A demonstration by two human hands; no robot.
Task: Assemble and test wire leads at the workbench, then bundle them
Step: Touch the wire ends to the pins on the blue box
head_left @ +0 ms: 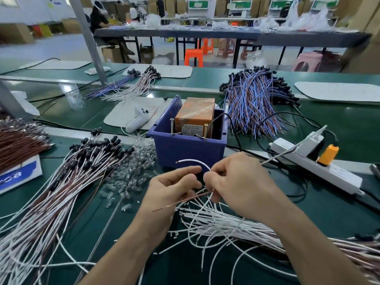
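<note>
Green bench heaped with wires; one lead is held just before the blue bin.
The lead is pinched where the left hand and right hand almost meet; its white strand arcs up-left, its brown strand slants down-left. The bin's two screws lie straight ahead, judged about equally near both hands.
</note>
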